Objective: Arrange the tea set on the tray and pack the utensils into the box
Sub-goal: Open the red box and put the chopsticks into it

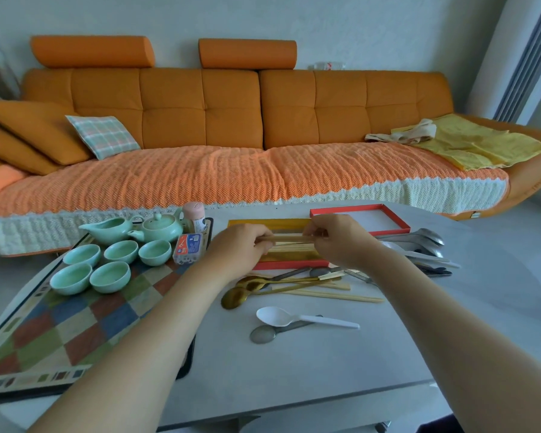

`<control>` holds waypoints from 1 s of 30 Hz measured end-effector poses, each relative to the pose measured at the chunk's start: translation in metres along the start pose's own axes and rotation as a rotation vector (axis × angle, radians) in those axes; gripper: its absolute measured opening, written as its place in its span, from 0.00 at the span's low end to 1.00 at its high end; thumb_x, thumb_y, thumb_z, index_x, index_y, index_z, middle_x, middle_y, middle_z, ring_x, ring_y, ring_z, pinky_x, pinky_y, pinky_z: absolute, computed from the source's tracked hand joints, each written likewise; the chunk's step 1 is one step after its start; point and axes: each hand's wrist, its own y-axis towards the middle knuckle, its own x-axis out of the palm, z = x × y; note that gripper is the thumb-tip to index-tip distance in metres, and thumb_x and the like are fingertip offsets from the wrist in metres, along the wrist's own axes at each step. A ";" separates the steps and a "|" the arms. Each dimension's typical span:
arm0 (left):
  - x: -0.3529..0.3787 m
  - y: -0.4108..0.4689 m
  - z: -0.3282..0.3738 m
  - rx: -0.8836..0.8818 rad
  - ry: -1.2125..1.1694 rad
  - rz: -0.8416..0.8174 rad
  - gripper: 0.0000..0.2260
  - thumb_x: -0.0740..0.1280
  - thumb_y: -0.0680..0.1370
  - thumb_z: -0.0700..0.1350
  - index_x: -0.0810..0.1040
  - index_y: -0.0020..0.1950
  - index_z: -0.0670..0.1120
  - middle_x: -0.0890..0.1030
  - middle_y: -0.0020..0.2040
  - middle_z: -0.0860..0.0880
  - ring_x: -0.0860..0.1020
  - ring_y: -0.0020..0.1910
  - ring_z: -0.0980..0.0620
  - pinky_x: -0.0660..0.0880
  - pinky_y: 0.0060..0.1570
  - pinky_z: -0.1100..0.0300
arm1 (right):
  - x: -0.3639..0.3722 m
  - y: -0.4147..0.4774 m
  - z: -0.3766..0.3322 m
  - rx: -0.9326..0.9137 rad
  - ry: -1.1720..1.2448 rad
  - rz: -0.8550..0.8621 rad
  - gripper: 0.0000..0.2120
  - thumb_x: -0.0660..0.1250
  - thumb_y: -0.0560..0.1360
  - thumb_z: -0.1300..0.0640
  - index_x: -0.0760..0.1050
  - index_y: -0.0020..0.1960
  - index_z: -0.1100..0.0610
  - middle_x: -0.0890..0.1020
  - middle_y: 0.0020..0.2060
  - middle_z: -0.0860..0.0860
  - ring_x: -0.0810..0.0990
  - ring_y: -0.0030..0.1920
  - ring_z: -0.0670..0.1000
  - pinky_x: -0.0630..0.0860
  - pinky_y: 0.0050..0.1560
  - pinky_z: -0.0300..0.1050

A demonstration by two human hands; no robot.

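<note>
A pair of wooden chopsticks hangs level over the gold-lined red box. My left hand pinches one end and my right hand pinches the other. On the checkered tray at the left stand a pale green teapot, a matching pitcher and several green cups. Loose chopsticks, gold spoons, a white plastic spoon and a grey spoon lie on the table in front of the box.
The red box lid lies behind my right hand. Steel spoons are piled at the right. A small blue-labelled plastic case and a pink-capped jar sit by the tray's far corner. An orange sofa runs behind the table.
</note>
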 end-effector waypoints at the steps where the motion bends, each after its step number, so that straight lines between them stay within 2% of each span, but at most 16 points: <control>1: -0.002 0.003 -0.006 -0.014 0.018 0.014 0.07 0.65 0.80 0.51 0.81 0.54 0.54 0.82 0.46 0.56 0.78 0.46 0.53 0.71 0.41 0.57 | 0.004 0.005 -0.001 -0.009 -0.005 0.025 0.15 0.60 0.76 0.64 0.81 0.56 0.51 0.81 0.49 0.47 0.79 0.43 0.46 0.73 0.41 0.36; 3: -0.004 0.007 -0.019 -0.027 0.072 0.057 0.07 0.65 0.80 0.50 0.82 0.53 0.53 0.82 0.47 0.54 0.78 0.48 0.51 0.72 0.42 0.56 | 0.012 0.015 -0.003 -0.024 -0.022 0.060 0.14 0.61 0.78 0.64 0.81 0.58 0.53 0.82 0.52 0.49 0.80 0.50 0.49 0.75 0.50 0.40; 5: -0.003 0.010 -0.032 -0.023 0.167 0.109 0.08 0.65 0.80 0.49 0.82 0.54 0.52 0.80 0.49 0.53 0.76 0.52 0.49 0.73 0.48 0.53 | 0.021 0.025 -0.005 -0.033 -0.040 0.067 0.14 0.61 0.79 0.63 0.81 0.59 0.54 0.82 0.54 0.50 0.80 0.53 0.51 0.76 0.55 0.44; 9: 0.005 0.010 -0.045 0.046 0.357 0.145 0.15 0.65 0.80 0.49 0.76 0.67 0.51 0.77 0.59 0.50 0.72 0.60 0.46 0.67 0.58 0.51 | 0.039 0.041 -0.007 -0.026 -0.069 0.058 0.13 0.62 0.81 0.61 0.82 0.60 0.53 0.82 0.55 0.49 0.80 0.53 0.51 0.75 0.54 0.42; 13: 0.015 0.010 -0.043 0.095 0.267 -0.007 0.16 0.58 0.83 0.51 0.77 0.67 0.50 0.77 0.61 0.51 0.73 0.61 0.48 0.66 0.61 0.52 | 0.054 0.055 -0.005 0.055 -0.069 0.023 0.13 0.63 0.81 0.59 0.81 0.60 0.51 0.84 0.54 0.50 0.81 0.49 0.50 0.79 0.53 0.44; 17: 0.019 0.011 -0.047 0.070 0.349 -0.151 0.21 0.50 0.84 0.53 0.80 0.63 0.50 0.78 0.62 0.52 0.73 0.62 0.48 0.61 0.64 0.52 | 0.056 0.057 -0.005 0.095 -0.045 0.028 0.14 0.63 0.79 0.61 0.81 0.61 0.50 0.82 0.56 0.47 0.80 0.51 0.48 0.77 0.52 0.39; 19: 0.019 0.012 -0.048 0.067 0.366 -0.159 0.22 0.49 0.84 0.56 0.80 0.63 0.52 0.78 0.63 0.53 0.72 0.62 0.49 0.60 0.64 0.52 | 0.055 0.052 -0.006 0.072 -0.027 0.025 0.14 0.62 0.78 0.60 0.82 0.58 0.49 0.83 0.51 0.47 0.81 0.45 0.48 0.78 0.46 0.39; 21: 0.019 0.013 -0.046 0.066 0.362 -0.171 0.22 0.50 0.83 0.59 0.80 0.63 0.55 0.77 0.64 0.55 0.71 0.63 0.50 0.59 0.65 0.52 | 0.055 0.047 -0.008 0.051 -0.061 -0.056 0.12 0.61 0.78 0.56 0.83 0.52 0.47 0.84 0.41 0.47 0.81 0.37 0.50 0.80 0.38 0.45; 23: 0.018 0.012 -0.043 0.047 0.357 -0.207 0.23 0.50 0.82 0.63 0.80 0.62 0.56 0.77 0.64 0.55 0.71 0.64 0.51 0.58 0.66 0.52 | 0.056 0.044 -0.007 0.047 -0.074 -0.108 0.13 0.59 0.79 0.53 0.81 0.41 0.50 0.80 0.32 0.47 0.76 0.31 0.51 0.76 0.33 0.48; 25: 0.018 0.011 -0.040 0.032 0.350 -0.219 0.23 0.51 0.81 0.64 0.78 0.65 0.55 0.76 0.66 0.54 0.70 0.66 0.50 0.58 0.68 0.51 | 0.055 0.040 -0.007 0.035 -0.055 -0.117 0.16 0.59 0.80 0.52 0.78 0.37 0.54 0.78 0.30 0.49 0.72 0.30 0.49 0.71 0.32 0.47; 27: 0.017 0.009 -0.038 0.052 0.350 -0.189 0.23 0.54 0.81 0.63 0.74 0.69 0.54 0.74 0.68 0.53 0.69 0.67 0.49 0.59 0.69 0.50 | 0.050 0.034 -0.008 0.022 -0.039 -0.097 0.12 0.60 0.80 0.52 0.83 0.47 0.51 0.81 0.40 0.44 0.77 0.37 0.46 0.75 0.38 0.41; 28: 0.017 0.008 -0.035 0.077 0.350 -0.158 0.22 0.55 0.81 0.62 0.73 0.70 0.54 0.73 0.68 0.54 0.69 0.67 0.50 0.60 0.69 0.51 | 0.046 0.031 -0.009 0.010 -0.039 -0.075 0.12 0.61 0.80 0.53 0.83 0.53 0.50 0.80 0.45 0.41 0.77 0.43 0.44 0.75 0.44 0.39; 30: 0.017 0.005 -0.030 0.143 0.333 -0.073 0.19 0.59 0.80 0.59 0.74 0.68 0.53 0.74 0.64 0.54 0.70 0.64 0.52 0.62 0.66 0.53 | 0.039 0.026 -0.010 -0.045 -0.055 -0.017 0.12 0.62 0.78 0.57 0.83 0.55 0.49 0.77 0.47 0.39 0.74 0.46 0.41 0.71 0.49 0.36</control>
